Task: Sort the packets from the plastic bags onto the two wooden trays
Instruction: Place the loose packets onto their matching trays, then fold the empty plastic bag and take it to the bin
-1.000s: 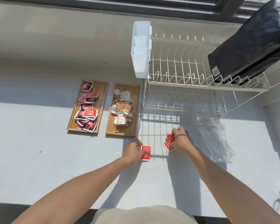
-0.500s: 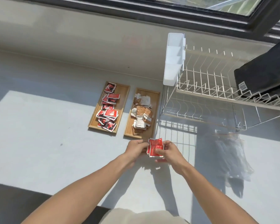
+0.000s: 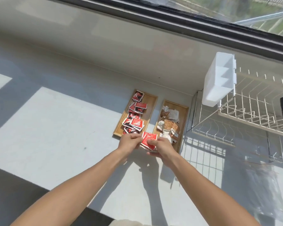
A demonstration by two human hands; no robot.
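Two hands are seen meeting over the bench point(image 3: 55, 128), just short of the near ends of the two trays. A small stack of red packets point(image 3: 148, 141) is held between them: the left hand point(image 3: 130, 143) is closed on the stack's left edge, and the right hand point(image 3: 162, 146) is closed on its right side, with the thumb laid across the top packet. How many packets are in the stack cannot be told, though more than one edge is visible. Just beyond the left grip, the left tray point(image 3: 151, 101) is already well covered with red packets point(image 3: 135, 118), overlapping in a loose row. Beyond the right grip, the right tray point(image 3: 184, 115) is loaded with brown and white packets point(image 3: 169, 124). The sorting is therefore judged to be far along, with both kinds already separated. Since the held stack is red, it is judged to belong on the left tray, which lies ahead of the left grip. Well to the right of the right grip, a clear bag point(image 3: 266, 181) is seen lying on the bench, below a wire rack point(image 3: 245, 111); whether any packets remain inside it cannot be told through the glare and blur. If it is empty, the held stack may be among the last to be placed.
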